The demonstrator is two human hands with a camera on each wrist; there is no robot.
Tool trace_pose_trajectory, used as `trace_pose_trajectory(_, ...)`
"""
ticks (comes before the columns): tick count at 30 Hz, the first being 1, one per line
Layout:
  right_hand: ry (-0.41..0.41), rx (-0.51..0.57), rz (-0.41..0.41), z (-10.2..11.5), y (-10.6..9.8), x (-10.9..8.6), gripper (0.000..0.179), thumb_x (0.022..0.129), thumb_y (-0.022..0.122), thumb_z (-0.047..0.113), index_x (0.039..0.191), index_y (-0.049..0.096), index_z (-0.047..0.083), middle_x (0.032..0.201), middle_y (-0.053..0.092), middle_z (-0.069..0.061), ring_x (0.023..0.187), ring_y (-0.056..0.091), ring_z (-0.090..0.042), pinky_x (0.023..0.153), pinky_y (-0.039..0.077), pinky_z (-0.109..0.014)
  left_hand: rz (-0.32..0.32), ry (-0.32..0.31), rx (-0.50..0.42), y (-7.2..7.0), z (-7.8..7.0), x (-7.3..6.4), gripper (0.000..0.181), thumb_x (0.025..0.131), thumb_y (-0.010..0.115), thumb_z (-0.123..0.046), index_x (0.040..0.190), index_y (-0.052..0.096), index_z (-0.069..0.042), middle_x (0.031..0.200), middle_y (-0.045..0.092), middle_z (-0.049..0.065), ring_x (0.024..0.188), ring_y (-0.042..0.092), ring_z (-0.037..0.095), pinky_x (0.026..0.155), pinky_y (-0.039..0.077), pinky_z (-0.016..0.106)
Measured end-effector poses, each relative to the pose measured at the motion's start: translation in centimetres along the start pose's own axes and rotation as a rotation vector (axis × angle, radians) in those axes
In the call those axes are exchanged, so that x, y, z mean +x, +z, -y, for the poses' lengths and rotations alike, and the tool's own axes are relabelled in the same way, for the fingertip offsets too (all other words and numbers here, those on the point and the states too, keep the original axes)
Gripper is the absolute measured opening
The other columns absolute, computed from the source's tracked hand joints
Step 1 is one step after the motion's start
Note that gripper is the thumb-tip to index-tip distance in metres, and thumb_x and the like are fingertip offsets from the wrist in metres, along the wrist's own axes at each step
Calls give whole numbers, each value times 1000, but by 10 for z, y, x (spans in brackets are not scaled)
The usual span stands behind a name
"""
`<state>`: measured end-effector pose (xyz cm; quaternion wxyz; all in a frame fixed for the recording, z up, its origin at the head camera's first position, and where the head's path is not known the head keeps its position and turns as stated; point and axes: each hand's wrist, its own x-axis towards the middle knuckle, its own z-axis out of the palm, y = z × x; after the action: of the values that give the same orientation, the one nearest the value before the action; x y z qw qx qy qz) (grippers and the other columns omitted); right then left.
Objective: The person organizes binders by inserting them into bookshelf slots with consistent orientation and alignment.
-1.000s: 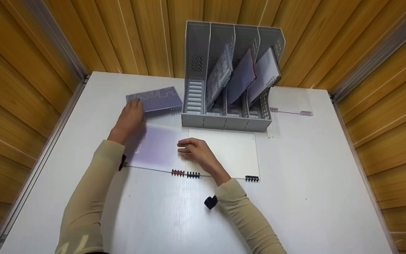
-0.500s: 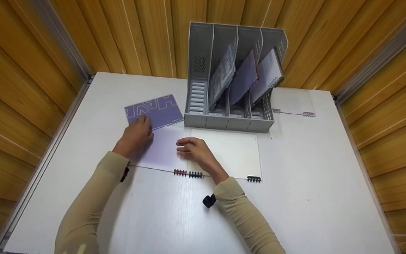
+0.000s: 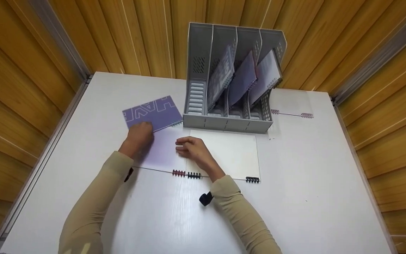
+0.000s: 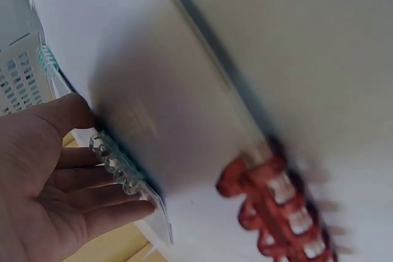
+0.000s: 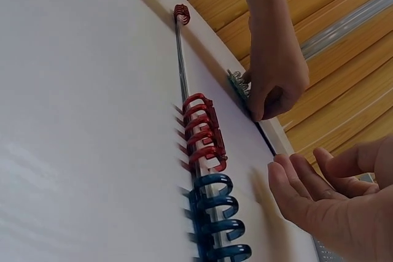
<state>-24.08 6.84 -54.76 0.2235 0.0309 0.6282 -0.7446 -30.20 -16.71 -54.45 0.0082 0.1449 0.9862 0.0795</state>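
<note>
Gently, I'd hold this lettered notebook (image 3: 150, 112) level, gripped along its ringed edge

On my feed it sits left of the grey organiser (image 3: 227, 124), at the pale-purple notebook (image 3: 166, 150)'s far edge, so I'd mind that cover; the left hand (image 3: 139, 139) pinches it, thumb opposite spread fingers, while the right hand (image 3: 195, 151)'s fingers are loosely curved, slightly parted, grasping nothing

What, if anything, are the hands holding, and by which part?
The left hand pinches the purple notebook lettered "HAV" by its ring-bound edge, beside teal rings. The right hand holds nothing.
</note>
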Motion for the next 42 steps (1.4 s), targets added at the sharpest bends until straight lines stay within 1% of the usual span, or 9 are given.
trace_pose_trajectory(4, 6, -8, 2, -4, 2, 2, 32, 101, 45, -2, 128, 61, -10, 131, 63, -23, 119, 64, -35, 98, 53, -39, -3, -40, -12, 0, -9, 2, 16, 86, 52, 3, 90, 64, 13, 88, 68, 30, 82, 68, 49, 69, 56, 59)
trace_pose_trajectory(11, -3, -20, 5, -5, 5, 0, 31, 104, 44, -1, 128, 61, -10, 130, 63, -23, 118, 65, -34, 97, 53, -39, -133, -102, -99, -4, -17, -2, 16, 86, 55, 2, 81, 66, 14, 84, 68, 33, 75, 67, 50, 65, 55, 59)
trace_pose_trajectory(15, -3, -14, 7, -1, 7, 0, 31, 104, 43, 0, 127, 61, -9, 132, 62, -24, 119, 64, -37, 98, 53, -42, -174, -163, -215, -11, -18, -6, 16, 86, 58, -1, 85, 67, 12, 85, 68, 33, 74, 67, 47, 67, 53, 60)
trace_pose_trajectory(19, -48, -23, 16, 5, 11, 2, 31, 103, 42, -2, 126, 61, -11, 131, 62, -26, 120, 62, -42, 100, 52, -45, -246, -206, -337, -13, -20, -11, 15, 87, 56, -2, 90, 66, 9, 84, 68, 32, 71, 64, 43, 63, 51, 60)
trace_pose_trajectory(23, -102, -36, 38, 9, 17, 3, 31, 102, 41, -4, 126, 59, -15, 130, 61, -31, 121, 60, -46, 102, 50, -47, -338, -210, -437, -9, -27, -21, 22, 87, 57, -2, 104, 67, 8, 83, 66, 30, 69, 60, 41, 62, 50, 59)
trace_pose_trajectory(26, -117, -39, 57, 12, 23, 4, 32, 103, 43, -2, 128, 57, -16, 132, 59, -34, 120, 61, -46, 102, 50, -48, -372, -208, -489, -6, -36, -29, 29, 86, 58, -1, 113, 68, 7, 80, 65, 27, 68, 58, 39, 62, 49, 57)
trace_pose_trajectory(32, -129, -45, 64, 22, 29, 4, 41, 104, 48, 2, 140, 47, -15, 139, 54, -33, 122, 61, -41, 103, 49, -47, -377, -184, -550, -2, -58, -39, 44, 86, 59, 1, 129, 64, 7, 76, 64, 20, 66, 56, 31, 61, 48, 48)
trace_pose_trajectory(38, -169, -44, 87, 30, 28, 3, 56, 99, 57, 4, 150, 38, -10, 149, 48, -26, 130, 57, -35, 105, 48, -45, -398, -153, -597, 2, -75, -44, 40, 89, 61, 1, 129, 65, 7, 91, 73, 23, 71, 61, 28, 65, 52, 45)
trace_pose_trajectory(42, -198, -53, 106, 34, 27, 3, 59, 99, 61, 6, 150, 37, -10, 148, 49, -26, 132, 55, -33, 103, 50, -39, -423, -119, -618, 6, -84, -46, 34, 91, 65, -1, 125, 68, 5, 95, 74, 22, 74, 64, 29, 67, 54, 45)
